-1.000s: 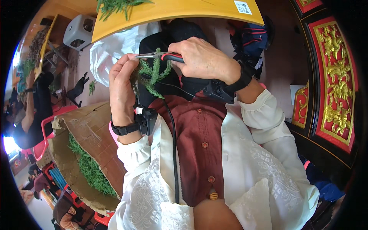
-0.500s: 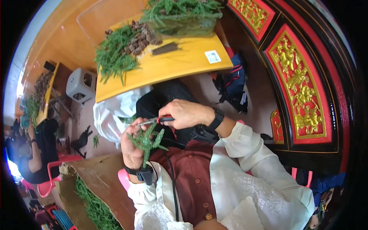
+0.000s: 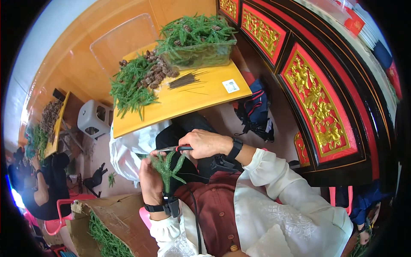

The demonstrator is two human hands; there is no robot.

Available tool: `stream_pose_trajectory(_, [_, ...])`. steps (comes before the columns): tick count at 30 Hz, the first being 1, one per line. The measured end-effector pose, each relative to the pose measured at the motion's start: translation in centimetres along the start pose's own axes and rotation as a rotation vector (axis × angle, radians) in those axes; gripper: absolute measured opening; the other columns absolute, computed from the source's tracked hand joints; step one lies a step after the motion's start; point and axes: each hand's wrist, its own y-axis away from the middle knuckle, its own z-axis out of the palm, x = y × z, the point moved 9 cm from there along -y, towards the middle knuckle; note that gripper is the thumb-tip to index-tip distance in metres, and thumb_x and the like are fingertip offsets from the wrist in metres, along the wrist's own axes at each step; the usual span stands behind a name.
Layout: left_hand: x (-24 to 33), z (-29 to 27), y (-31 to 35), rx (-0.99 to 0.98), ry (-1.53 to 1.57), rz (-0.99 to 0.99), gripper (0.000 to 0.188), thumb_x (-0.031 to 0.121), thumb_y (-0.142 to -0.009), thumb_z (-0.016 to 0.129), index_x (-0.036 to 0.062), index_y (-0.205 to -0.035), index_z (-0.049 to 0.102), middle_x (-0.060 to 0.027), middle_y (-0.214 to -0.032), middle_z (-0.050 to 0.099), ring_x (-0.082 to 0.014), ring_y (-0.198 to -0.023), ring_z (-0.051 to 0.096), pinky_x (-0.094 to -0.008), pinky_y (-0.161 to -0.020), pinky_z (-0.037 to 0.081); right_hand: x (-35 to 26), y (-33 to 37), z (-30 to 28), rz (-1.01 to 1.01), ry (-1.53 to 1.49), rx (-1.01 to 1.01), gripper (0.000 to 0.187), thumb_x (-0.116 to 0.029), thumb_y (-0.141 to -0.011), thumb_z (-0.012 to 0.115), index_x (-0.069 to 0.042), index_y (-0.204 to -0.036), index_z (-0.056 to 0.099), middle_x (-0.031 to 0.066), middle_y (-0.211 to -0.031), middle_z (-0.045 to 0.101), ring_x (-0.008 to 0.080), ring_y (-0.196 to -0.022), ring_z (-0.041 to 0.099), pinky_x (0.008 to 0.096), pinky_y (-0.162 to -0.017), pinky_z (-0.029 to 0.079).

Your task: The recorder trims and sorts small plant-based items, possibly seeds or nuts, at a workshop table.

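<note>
Over my lap, my left hand (image 3: 150, 182) is closed on a green artificial pine sprig (image 3: 168, 168), whose needled branches spread toward my chest. My right hand (image 3: 207, 143) grips pliers (image 3: 185, 147) with red and black handles. The pliers' metal jaws point left and reach the fingertips of my left hand, at the upper end of the sprig. What exactly lies between the jaws is too small to make out.
Ahead, a yellow table (image 3: 188, 100) carries loose pine sprigs (image 3: 135, 85), pinecones (image 3: 156, 73), thin dark wires (image 3: 184, 80) and a clear bin (image 3: 201, 56) of greenery. A white plastic bag (image 3: 128, 156) hangs below. A cardboard box (image 3: 124, 214) stands left; carved panels (image 3: 319, 105) rise right. Another person (image 3: 45, 184) sits far left.
My view has tilted up, so the table and both hands appear lower. The sprig has turned slightly in my left hand; the pliers stay at its end.
</note>
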Motion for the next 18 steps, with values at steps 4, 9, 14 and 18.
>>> stream_pose_trajectory(4, [0.8, 0.2, 0.5, -0.197, 0.028, -0.088, 0.03, 0.017, -0.084, 0.064, 0.0001, -0.108, 0.058, -0.0101, -0.099, 0.064, -0.0195, -0.092, 0.06, -0.0312, -0.081, 0.048, -1.4, -0.7, -1.2, -0.049, 0.024, 0.0, 0.016, -0.014, -0.079, 0.063, -0.003, -0.091, 0.066, 0.02, -0.077, 0.064, 0.0381, -0.075, 0.061, 0.0434, -0.067, 0.046])
stream_pose_trajectory(9, [2.6, 0.8, 0.7, -0.323, -0.24, -0.023, 0.035, 0.003, -0.08, 0.068, -0.0017, -0.113, 0.057, -0.0104, -0.098, 0.066, -0.018, -0.091, 0.063, -0.031, -0.085, 0.05, -3.3, -1.7, -2.4, -0.085, 0.091, -0.076, 0.018, -0.016, -0.076, 0.062, -0.003, -0.087, 0.066, 0.0206, -0.077, 0.064, 0.0393, -0.077, 0.06, 0.0446, -0.069, 0.047])
stream_pose_trajectory(14, [5.0, 1.7, -1.2, -0.117, -0.577, 0.173, 0.034, -0.001, -0.077, 0.071, 0.0001, -0.108, 0.058, -0.0046, -0.093, 0.065, -0.0099, -0.082, 0.061, -0.0213, -0.073, 0.048, -2.2, -3.3, -4.3, -0.007, 0.236, -0.102, 0.018, -0.016, -0.076, 0.063, -0.004, -0.089, 0.066, 0.02, -0.077, 0.064, 0.0386, -0.078, 0.061, 0.0449, -0.068, 0.046])
stream_pose_trajectory(18, [7.3, 4.8, -4.4, -0.052, -0.888, 0.324, 0.037, -0.002, -0.078, 0.07, -0.0007, -0.113, 0.058, -0.0023, -0.087, 0.064, -0.0068, -0.076, 0.058, -0.0191, -0.069, 0.047, -0.7, -5.0, -8.3, 0.056, 0.278, -0.02, 0.019, -0.016, -0.077, 0.063, -0.004, -0.091, 0.066, 0.02, -0.079, 0.064, 0.0391, -0.079, 0.061, 0.0455, -0.068, 0.046])
